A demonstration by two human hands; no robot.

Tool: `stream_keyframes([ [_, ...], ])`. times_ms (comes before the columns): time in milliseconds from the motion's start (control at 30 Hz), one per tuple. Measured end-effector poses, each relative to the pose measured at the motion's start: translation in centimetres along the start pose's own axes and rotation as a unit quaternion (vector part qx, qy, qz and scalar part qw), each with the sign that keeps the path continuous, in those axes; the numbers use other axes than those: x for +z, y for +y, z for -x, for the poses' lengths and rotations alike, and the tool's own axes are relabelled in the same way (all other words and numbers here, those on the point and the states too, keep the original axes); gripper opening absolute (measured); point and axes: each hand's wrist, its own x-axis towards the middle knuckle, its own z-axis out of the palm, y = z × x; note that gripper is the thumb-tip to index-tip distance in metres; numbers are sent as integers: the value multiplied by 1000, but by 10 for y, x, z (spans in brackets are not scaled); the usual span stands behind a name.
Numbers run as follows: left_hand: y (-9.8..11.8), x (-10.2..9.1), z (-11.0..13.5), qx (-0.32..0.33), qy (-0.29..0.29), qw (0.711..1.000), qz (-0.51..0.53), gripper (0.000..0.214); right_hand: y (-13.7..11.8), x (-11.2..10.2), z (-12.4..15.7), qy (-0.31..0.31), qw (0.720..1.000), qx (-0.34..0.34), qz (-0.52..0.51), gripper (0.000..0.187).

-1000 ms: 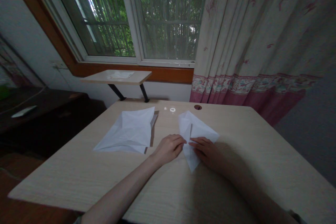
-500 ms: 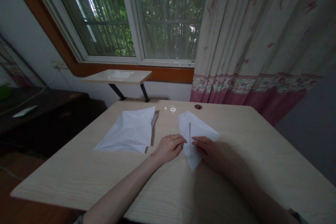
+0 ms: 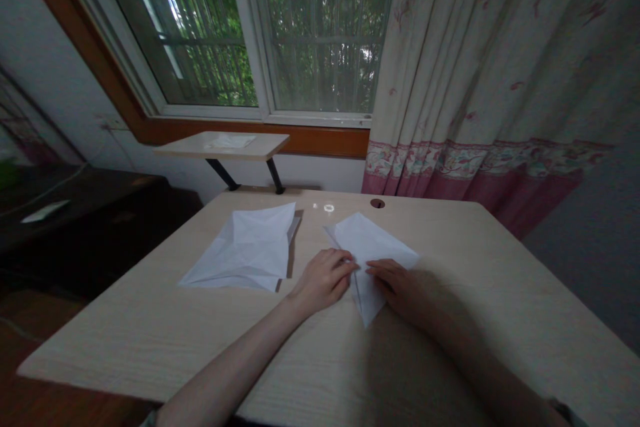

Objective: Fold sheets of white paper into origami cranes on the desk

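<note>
A folded sheet of white paper (image 3: 377, 237) lies on the table, with one point towards me and a corner out to the right. My left hand (image 3: 327, 278) is closed at its left edge, thumb and forefinger pinching the paper there. From the right, my right hand (image 3: 397, 283) rests on the paper with its fingers stretched out flat, fingertips close to those of the left. Part of the paper is hidden under both hands. To the left lies another folded white paper (image 3: 255, 243), creased, its corners lifting off the table; neither hand touches it.
The pale wooden table (image 3: 200, 340) has a small raised shelf (image 3: 190, 145) at its back left, holding a crumpled white paper (image 3: 230, 141). A round cable hole (image 3: 377, 203) sits near the back edge. Behind are a window and a patterned curtain (image 3: 450, 80). A dark desk (image 3: 90, 213) stands at left.
The paper's left flap has opened out to the left, and the slit down its middle no longer shows. My left hand has shifted slightly; my right hand stays nearly in place.
</note>
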Motion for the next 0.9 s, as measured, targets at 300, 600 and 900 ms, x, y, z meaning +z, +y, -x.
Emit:
stream_keyframes([
  [300,6,-8,-5,5,5,1000,-17,21,2,-2,1,8,999,26,22,33],
  [600,2,-1,-3,-37,-51,998,15,22,9,3,4,22,998,26,43,34],
  [900,-1,2,-3,-65,-84,993,58,14,8,2,3,24,993,45,109,42],
])
